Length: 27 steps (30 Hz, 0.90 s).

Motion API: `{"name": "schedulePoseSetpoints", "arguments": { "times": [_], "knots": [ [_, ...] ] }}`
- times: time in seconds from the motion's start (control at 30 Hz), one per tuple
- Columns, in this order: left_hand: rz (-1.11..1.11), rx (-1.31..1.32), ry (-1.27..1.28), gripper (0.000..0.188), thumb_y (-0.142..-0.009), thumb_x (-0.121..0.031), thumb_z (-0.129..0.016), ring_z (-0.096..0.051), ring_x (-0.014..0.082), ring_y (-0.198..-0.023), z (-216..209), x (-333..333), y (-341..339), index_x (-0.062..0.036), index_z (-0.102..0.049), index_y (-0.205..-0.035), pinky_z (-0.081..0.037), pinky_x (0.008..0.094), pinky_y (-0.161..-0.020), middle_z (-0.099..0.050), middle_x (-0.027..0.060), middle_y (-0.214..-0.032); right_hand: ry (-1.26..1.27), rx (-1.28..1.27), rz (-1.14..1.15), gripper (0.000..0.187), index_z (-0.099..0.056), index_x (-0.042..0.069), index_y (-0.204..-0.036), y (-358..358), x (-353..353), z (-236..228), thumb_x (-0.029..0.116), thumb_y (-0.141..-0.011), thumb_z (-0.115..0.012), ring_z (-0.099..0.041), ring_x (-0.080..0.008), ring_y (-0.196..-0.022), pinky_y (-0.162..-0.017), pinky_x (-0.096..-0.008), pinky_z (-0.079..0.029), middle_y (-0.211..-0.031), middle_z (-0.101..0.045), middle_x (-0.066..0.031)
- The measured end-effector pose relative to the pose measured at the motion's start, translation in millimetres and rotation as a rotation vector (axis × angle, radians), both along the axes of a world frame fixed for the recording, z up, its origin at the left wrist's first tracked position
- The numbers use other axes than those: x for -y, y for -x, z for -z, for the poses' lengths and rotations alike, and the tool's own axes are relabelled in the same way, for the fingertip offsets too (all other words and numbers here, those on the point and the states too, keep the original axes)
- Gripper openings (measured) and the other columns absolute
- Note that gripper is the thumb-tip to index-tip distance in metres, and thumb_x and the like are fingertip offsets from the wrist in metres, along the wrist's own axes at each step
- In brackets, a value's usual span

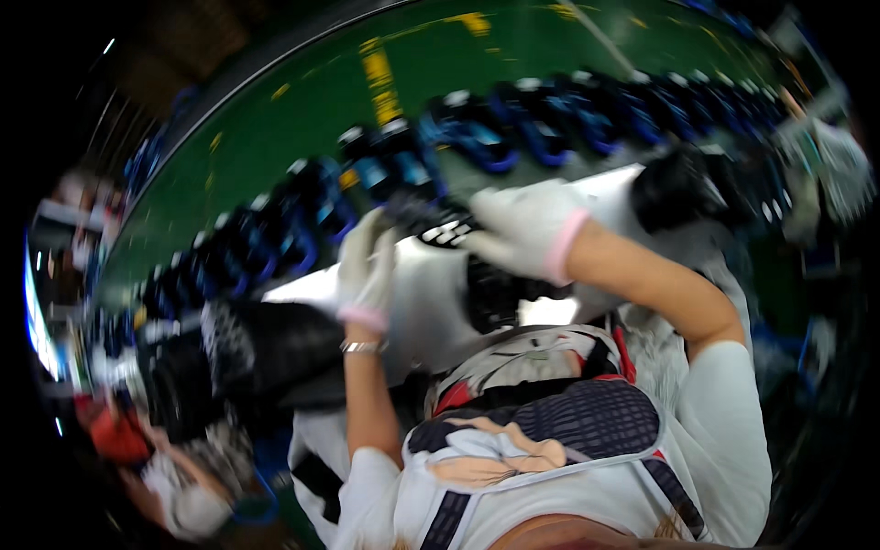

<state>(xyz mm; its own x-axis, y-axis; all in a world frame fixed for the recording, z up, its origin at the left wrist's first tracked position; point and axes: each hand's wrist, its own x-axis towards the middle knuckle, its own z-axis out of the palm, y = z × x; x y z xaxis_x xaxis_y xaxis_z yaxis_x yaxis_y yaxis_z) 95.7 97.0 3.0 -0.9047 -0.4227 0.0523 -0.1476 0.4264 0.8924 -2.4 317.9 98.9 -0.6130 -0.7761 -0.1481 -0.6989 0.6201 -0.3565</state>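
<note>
Single view — left fisheye of a head-worn pair. Looks steeply down over the wearer's own apron (587, 426), nearest, at lower edge. Left grip (367, 272) and right grip (524, 226) close by, mid-frame. Faces forward too: green floor (293, 119) well beyond, up top. Very wide take — straight edges bow, corners fall black.

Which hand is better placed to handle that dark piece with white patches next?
Probably the right hand: it appears closer to the dark piece, though blur hides any grip. The left hand sits farther off.
</note>
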Motion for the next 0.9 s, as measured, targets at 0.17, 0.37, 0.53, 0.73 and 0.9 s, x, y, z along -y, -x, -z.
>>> {"name": "schedulePoseSetpoints", "arguments": {
  "times": [0.17,0.37,0.53,0.73,0.9],
  "knots": [
    [-0.071,-0.174,0.488,0.036,-0.086,-0.015,-0.063,-0.062,0.0200,-0.083,33,18,12,-0.0033,-0.058,-0.120,-0.052,0.0298,-0.075,-0.057,0.0125,-0.112,-0.111,-0.089,-0.057,0.046,-0.058,-0.002,-0.085,25,27,4,0.044,-0.088,-0.050,-0.065,-0.0362,-0.076,-0.068,-0.0449,-0.051,-0.078,-0.065,-0.0198],
    [0.023,0.023,0.433,0.028,-0.081,-0.012,-0.063,-0.055,0.0399,-0.103,54,38,77,-0.0007,-0.060,-0.106,-0.047,0.0431,-0.087,-0.058,0.0199,-0.111,-0.202,-0.073,-0.037,0.050,-0.062,0.000,-0.090,66,91,8,0.049,-0.085,-0.054,-0.064,-0.0392,-0.079,-0.074,-0.0447,-0.051,-0.078,-0.065,-0.0227],
    [-0.023,-0.057,0.199,0.023,-0.086,-0.018,-0.061,-0.058,0.0406,-0.094,65,17,89,-0.0086,-0.060,-0.106,-0.048,0.0460,-0.080,-0.061,0.0174,-0.104,-0.267,-0.034,-0.115,0.055,-0.068,-0.002,-0.093,104,117,6,0.049,-0.081,-0.055,-0.064,-0.0377,-0.085,-0.080,-0.0404,-0.050,-0.088,-0.066,-0.0241],
    [-0.028,-0.149,0.312,0.022,-0.084,-0.018,-0.063,-0.058,0.0382,-0.091,78,17,85,-0.0085,-0.063,-0.104,-0.049,0.0428,-0.078,-0.061,0.0163,-0.101,-0.461,-0.034,-0.138,0.055,-0.068,-0.002,-0.104,118,168,14,0.044,-0.075,-0.056,-0.065,-0.0363,-0.091,-0.080,-0.0399,-0.051,-0.097,-0.066,-0.0240],
    [-0.043,-0.094,0.292,0.023,-0.083,-0.018,-0.063,-0.060,0.0375,-0.093,83,22,83,-0.0031,-0.065,-0.100,-0.049,0.0408,-0.081,-0.063,0.0175,-0.100,-0.508,-0.147,-0.087,0.033,-0.070,0.006,-0.104,96,201,33,0.022,-0.079,-0.057,-0.067,-0.0306,-0.097,-0.080,-0.0390,-0.054,-0.106,-0.068,-0.0155]
  ]
}}
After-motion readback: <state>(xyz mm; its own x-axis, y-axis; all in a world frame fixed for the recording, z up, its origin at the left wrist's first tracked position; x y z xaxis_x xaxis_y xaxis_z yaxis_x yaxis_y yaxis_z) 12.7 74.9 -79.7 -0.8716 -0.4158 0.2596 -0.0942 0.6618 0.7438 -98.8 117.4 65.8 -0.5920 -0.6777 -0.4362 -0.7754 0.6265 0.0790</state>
